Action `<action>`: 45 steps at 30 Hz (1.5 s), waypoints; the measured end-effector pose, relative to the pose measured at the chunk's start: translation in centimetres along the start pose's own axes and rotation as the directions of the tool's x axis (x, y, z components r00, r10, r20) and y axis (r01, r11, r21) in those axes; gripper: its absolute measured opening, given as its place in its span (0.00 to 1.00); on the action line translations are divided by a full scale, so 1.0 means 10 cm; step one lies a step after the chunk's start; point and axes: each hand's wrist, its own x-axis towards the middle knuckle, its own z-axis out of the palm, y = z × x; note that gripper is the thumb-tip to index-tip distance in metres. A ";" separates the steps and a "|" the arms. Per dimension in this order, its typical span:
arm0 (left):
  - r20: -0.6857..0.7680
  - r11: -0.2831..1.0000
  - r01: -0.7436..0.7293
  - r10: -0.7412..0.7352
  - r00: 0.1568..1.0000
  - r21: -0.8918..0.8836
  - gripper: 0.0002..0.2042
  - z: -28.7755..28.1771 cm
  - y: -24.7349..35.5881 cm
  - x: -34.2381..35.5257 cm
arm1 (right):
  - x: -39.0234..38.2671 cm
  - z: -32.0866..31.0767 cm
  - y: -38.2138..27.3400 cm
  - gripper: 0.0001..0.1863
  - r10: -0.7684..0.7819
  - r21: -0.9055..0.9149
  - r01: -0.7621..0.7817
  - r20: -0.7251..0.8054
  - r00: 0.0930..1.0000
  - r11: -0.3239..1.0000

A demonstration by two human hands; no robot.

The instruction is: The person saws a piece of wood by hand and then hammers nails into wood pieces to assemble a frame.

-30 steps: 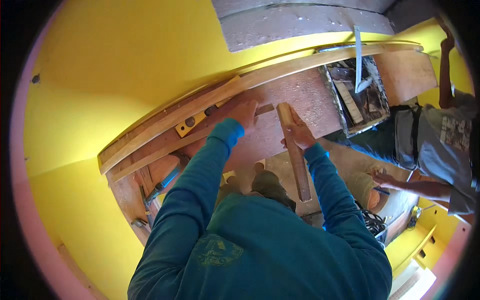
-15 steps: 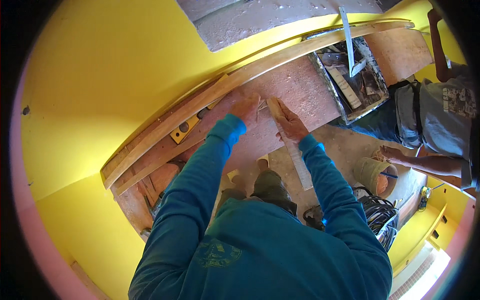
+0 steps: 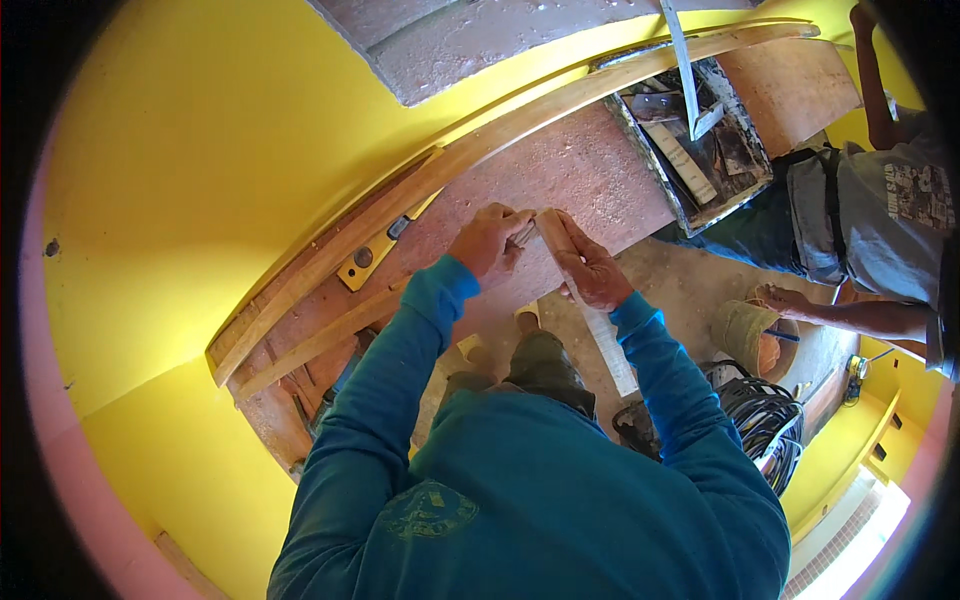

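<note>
My right hand is wrapped round a long pale wooden slat, near its upper end. The slat slants from the workbench down past my right forearm. At its top end, my left hand is closed, fingers bent, with a small thin piece between the fingertips; its kind is too small to make out. This piece touches or nearly touches the slat's edge. Beneath both hands lies the reddish-brown bench top.
A yellow spirit level and long wooden boards lie along the yellow wall. Right of them stands a worn tray with wood scraps and a metal square. A co-worker stands at right, near a bucket and coiled cables.
My left hand has turned and its fingers now show more clearly at the slat's top end. The slat has shifted slightly. The co-worker's lower hand has moved a little toward the bucket.
</note>
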 end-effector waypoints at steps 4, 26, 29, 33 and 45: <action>-0.086 0.941 -0.206 0.237 0.968 0.269 0.22 0.00 0.23 -0.11 | -0.05 -0.02 0.12 0.27 -0.076 -0.010 0.076 -0.006 0.997 0.997; -0.026 0.971 -0.218 0.222 0.975 0.099 0.16 0.11 0.66 -0.39 | -0.42 -0.07 0.53 0.30 -0.567 -0.146 0.567 0.044 0.823 0.811; -0.062 0.962 -0.256 0.262 0.963 0.093 0.16 0.14 0.65 -0.41 | -0.42 -0.06 0.50 0.32 -0.602 -0.066 0.605 0.060 0.796 0.793; -0.092 0.956 -0.267 0.279 0.956 0.126 0.15 0.13 0.65 -0.41 | -0.42 -0.06 0.49 0.32 -0.539 -0.087 0.543 0.071 0.839 0.835; -0.096 0.949 -0.273 0.290 0.952 0.158 0.15 0.09 0.52 -0.36 | -0.33 0.04 0.45 0.30 -0.530 0.005 0.530 0.020 0.848 0.848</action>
